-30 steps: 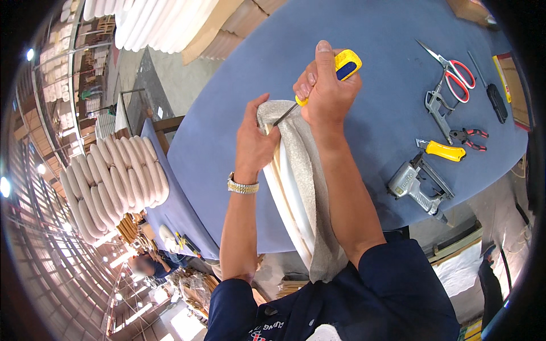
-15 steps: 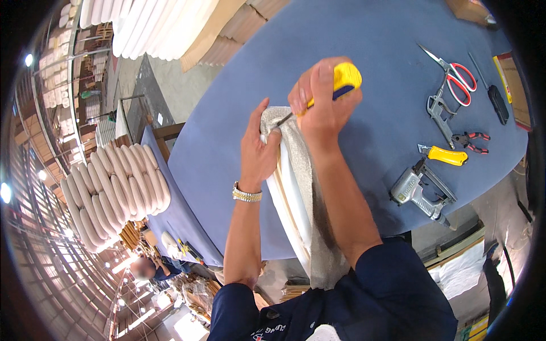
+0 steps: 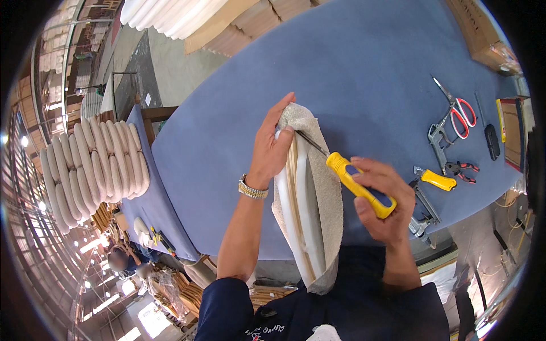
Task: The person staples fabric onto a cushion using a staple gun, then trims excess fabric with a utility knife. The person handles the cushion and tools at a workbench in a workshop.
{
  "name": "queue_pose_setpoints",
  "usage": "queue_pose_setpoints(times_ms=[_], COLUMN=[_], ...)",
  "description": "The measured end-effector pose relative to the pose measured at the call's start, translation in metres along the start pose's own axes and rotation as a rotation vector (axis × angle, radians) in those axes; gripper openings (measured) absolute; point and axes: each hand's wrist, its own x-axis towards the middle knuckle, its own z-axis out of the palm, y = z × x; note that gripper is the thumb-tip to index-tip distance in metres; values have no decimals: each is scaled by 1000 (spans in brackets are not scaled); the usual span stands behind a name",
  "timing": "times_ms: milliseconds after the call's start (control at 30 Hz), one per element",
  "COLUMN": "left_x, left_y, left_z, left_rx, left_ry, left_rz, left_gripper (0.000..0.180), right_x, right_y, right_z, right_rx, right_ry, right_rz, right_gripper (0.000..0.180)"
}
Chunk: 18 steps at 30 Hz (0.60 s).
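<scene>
We see curved white pad (image 3: pixel 304 199), half wrapped in beige fabric (image 3: pixel 330 187), standing on edge above blue surface (image 3: pixel 364 68). Left hand (image 3: pixel 273 145) grips its top. Right hand (image 3: pixel 384 199) clenches yellow screwdriver (image 3: pixel 355 183), tip at fabric edge.

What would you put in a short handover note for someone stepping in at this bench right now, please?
Left hand: grips the upper end of the upholstered piece, fingers curled over the beige fabric.
Right hand: holds the yellow-and-blue screwdriver, its tip at the top edge of the piece beside the left hand.
The piece stands on end against the person's body, over the near edge of the blue table; white padding and a wooden edge show where the fabric is open.
On the table to the right: scissors, pliers, staple gun.
Done: fabric wrapped over the top end.
Left: the long side is not closed.
</scene>
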Motion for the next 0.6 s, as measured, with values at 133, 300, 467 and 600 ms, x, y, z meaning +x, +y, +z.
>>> queue_pose_setpoints(times_ms=[133, 300, 467, 600], left_x=[0, 9, 14, 14], left_y=[6, 13, 14, 14], left_z=[0, -5, -17, -27], left_rx=[-56, -176, -272, -296], left_ry=[20, -51, -147, -210], left_rz=[-49, -174, -252, -251], left_gripper=[61, 57, 56, 56], right_x=[-21, -19, -8, -15], right_y=[-12, -24, -32, -30], right_z=[-4, 7, 17, 30], right_rx=[-152, -191, -30, -39], right_ry=[-183, -395, -371, -345], right_rz=[226, 484, 418, 412], right_gripper=[41, 53, 54, 54])
